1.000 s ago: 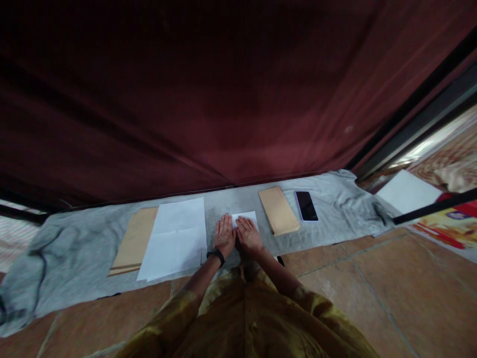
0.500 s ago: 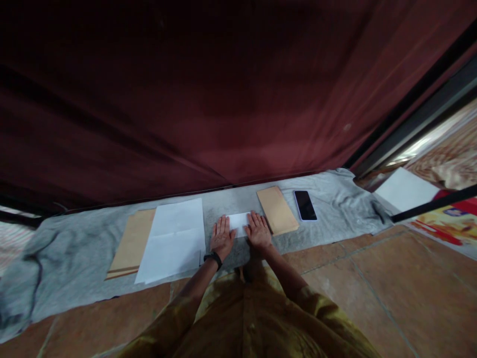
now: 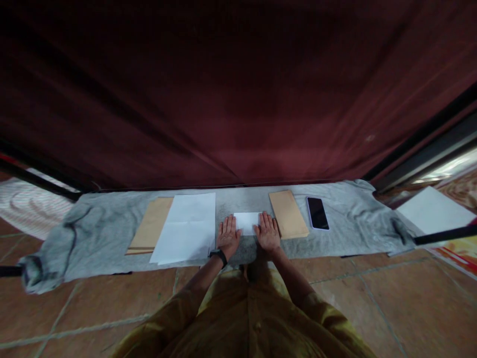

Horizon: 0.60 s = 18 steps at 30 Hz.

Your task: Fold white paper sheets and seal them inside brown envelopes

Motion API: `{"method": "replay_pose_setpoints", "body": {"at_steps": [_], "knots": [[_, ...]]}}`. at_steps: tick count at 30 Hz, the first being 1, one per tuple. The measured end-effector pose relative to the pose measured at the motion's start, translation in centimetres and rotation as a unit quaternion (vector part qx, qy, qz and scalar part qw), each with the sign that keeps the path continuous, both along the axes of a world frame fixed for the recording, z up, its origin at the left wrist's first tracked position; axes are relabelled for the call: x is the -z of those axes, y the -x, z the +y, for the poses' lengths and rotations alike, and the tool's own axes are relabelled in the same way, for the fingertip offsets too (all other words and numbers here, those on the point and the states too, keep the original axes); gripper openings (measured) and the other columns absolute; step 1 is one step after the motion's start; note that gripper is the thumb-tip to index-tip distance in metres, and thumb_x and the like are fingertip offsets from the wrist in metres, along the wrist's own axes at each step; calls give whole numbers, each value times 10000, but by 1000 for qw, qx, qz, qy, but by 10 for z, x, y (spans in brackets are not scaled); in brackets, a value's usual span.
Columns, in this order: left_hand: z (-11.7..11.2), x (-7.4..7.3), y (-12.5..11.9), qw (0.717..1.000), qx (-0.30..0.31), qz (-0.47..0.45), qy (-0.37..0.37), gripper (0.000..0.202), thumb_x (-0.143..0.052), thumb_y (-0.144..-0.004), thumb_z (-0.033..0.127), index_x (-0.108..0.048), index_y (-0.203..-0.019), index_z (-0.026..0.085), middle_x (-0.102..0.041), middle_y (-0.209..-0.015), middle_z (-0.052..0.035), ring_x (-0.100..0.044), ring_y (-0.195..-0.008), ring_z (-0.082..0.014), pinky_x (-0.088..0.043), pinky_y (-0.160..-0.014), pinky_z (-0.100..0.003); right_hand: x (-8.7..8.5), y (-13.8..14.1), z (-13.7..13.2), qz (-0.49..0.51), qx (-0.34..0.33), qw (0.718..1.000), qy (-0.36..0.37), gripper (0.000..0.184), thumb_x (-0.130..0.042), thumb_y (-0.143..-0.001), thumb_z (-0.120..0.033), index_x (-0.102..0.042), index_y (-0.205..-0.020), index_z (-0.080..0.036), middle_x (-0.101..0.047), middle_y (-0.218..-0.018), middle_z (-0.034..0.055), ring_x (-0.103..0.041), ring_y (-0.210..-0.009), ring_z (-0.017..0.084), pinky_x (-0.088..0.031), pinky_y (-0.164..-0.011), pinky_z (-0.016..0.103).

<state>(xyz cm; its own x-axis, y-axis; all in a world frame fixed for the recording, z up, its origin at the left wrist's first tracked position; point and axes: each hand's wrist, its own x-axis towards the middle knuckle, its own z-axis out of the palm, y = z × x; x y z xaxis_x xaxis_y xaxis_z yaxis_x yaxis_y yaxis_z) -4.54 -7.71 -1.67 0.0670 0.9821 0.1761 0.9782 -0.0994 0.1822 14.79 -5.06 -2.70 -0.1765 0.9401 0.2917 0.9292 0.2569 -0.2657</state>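
A small folded white paper point(image 3: 246, 223) lies on the grey cloth point(image 3: 244, 199) in front of me. My left hand point(image 3: 228, 236) rests flat on its left end, fingers stretched out, a dark band on the wrist. Across from it, my right hand point(image 3: 267, 233) presses flat on the paper's right end, fingers also extended. Left of my hands are white paper sheets point(image 3: 186, 228) with a faint crease, partly covering brown envelopes point(image 3: 151, 226). Close by my right hand lies a stack of brown envelopes point(image 3: 288, 215).
A phone point(image 3: 318, 213) with a dark screen lies on the cloth at the right. A dark red curtain point(image 3: 238, 109) hangs behind the cloth-covered surface. Dark metal bars point(image 3: 445, 234) stand at the sides. Below is a tiled floor point(image 3: 354, 293), with a white sheet point(image 3: 434, 211) at far right.
The camera view has turned, so the surface sits more level and further right in the picture. Both hands remain flat on the folded paper.
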Motion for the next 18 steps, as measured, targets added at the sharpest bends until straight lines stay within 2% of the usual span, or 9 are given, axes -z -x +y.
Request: {"method": "replay_pose_setpoints", "body": {"at_steps": [7,14,18], "knots": [[-26,-5,-22,993,114,5,5,624,-328,-1029,415,-258,-1590,150,-322,-1637,-136,-256,-1531,-269,-262,-1234,-490,4,0,1,6,-9,1000,-4,605,-328,-1053,-413,-361,-1544,-61,-407,-1568,224,-362,-1465,314,-243,-1189,543],[-49,0,-12,992,125,4,13,664,-317,-1034,502,-295,-1569,109,-310,-1636,-164,-235,-1537,-259,-231,-1245,-473,5,-1,-1,-9,-16,1000,-19,594,-321,-1047,-396,-331,-1556,-89,-405,-1572,218,-371,-1455,314,-220,-1189,575],[-55,1,-9,992,122,-4,1,703,-330,-1023,550,-290,-1572,113,-309,-1636,-165,-237,-1537,-257,-225,-1246,-464,0,-3,-1,-6,-25,999,-23,590,-350,-1031,-355,-315,-1558,-92,-406,-1567,231,-371,-1455,321,-252,-1170,596]]}}
